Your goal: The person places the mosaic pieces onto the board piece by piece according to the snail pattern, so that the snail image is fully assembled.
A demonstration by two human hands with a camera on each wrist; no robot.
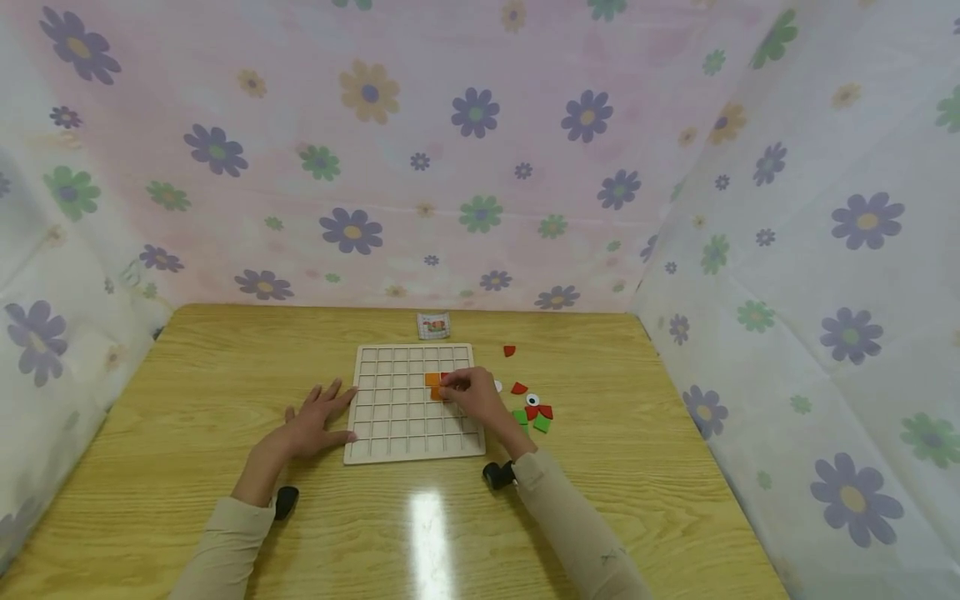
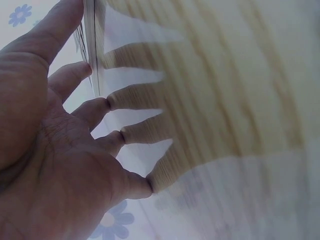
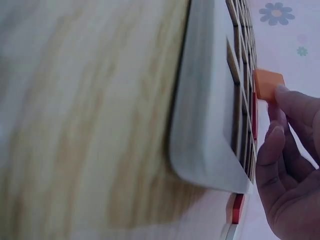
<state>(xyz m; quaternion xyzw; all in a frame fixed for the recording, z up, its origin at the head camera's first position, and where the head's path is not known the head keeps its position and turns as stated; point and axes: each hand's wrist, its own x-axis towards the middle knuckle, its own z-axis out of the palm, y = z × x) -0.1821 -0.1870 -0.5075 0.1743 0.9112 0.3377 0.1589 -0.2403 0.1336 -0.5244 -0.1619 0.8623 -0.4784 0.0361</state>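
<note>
A wooden grid board (image 1: 378, 425) with square cells lies on the table. My right hand (image 1: 482, 398) is over its right half and pinches an orange square tile (image 3: 266, 84) between thumb and finger; the tile stands tilted at the board's surface. Beside it on the board are another orange tile (image 1: 432, 379) and a red piece (image 1: 445, 377), partly covered by the fingers. My left hand (image 1: 309, 425) rests on the table with its fingers spread, thumb and a fingertip at the board's left edge. In the left wrist view the left palm (image 2: 75, 160) holds nothing.
Right of the board lie several loose pieces: red quarter-rounds (image 1: 519, 388), green squares (image 1: 542, 423) and a white disc with a black dot (image 1: 532, 400). A small picture card (image 1: 433, 326) lies behind the board. Flowered cloth (image 1: 420, 192) encloses the wooden table (image 1: 615, 500).
</note>
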